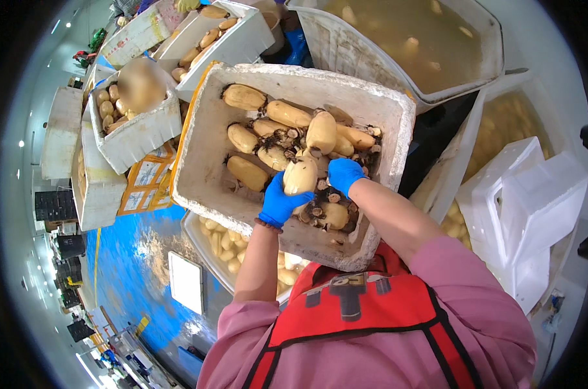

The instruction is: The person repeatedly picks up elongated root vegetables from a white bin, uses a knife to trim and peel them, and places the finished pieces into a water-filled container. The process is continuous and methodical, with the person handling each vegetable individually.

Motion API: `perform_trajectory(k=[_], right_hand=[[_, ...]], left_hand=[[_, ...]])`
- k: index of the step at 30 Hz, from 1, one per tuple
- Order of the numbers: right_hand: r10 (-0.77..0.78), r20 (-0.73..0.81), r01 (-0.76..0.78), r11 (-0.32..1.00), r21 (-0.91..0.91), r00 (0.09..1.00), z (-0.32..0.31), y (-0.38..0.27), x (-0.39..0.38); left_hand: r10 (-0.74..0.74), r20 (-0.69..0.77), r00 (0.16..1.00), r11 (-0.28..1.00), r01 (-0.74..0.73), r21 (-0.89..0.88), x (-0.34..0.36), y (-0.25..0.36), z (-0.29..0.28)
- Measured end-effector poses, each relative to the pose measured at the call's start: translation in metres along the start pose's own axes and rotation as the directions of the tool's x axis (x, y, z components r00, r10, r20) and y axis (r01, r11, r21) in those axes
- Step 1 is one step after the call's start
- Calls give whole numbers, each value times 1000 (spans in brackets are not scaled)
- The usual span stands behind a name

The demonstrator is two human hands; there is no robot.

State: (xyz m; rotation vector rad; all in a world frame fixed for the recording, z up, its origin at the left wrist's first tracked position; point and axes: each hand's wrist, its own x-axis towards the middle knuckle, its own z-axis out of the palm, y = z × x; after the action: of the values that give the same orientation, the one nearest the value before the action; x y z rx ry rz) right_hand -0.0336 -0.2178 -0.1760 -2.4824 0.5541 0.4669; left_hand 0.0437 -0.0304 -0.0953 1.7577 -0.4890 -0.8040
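A worn white foam crate [193,149] holds several pale lotus root segments [245,172], dark trimmings and small cut slices [333,198]. My left hand [274,201], in a blue glove, grips an upright, peeled-looking lotus root segment [300,172] over the crate's middle. Just right of that segment's upper end, my right hand [346,175], also blue-gloved, has its fingers curled closed; what they hold is hidden. More segments lie loose around both hands.
Foam boxes of roots [138,146] are stacked left. Tubs of cloudy water with roots [404,29] stand behind and right. White foam boxes [534,201] sit at right, a basin of roots [229,253] below the crate. A blue floor [125,259] shows lower left.
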Motion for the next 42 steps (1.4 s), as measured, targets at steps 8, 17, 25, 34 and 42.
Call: perform_trajectory(k=[8, 17, 25, 34, 42], right_hand=[[-39, -234, 206, 629, 749, 971, -83, -52, -57], [-303, -224, 360, 541, 760, 926, -92, -46, -54], [-420, -654, 479, 872, -99, 629, -95, -38, -61], [-484, -477, 448, 872, -196, 734, -102, -57, -83], [-185, -173, 253, 652, 715, 967, -89, -23, -57]], left_hand=[[345, -163, 925, 850, -234, 471, -24, 30, 0], [413, -141, 900, 814, -295, 500, -29, 44, -5], [271, -180, 945, 962, -270, 31, -34, 35, -11], [259, -72, 963, 960, -265, -91, -44, 53, -4], [360, -30, 933, 803, -293, 518, -55, 52, -18]])
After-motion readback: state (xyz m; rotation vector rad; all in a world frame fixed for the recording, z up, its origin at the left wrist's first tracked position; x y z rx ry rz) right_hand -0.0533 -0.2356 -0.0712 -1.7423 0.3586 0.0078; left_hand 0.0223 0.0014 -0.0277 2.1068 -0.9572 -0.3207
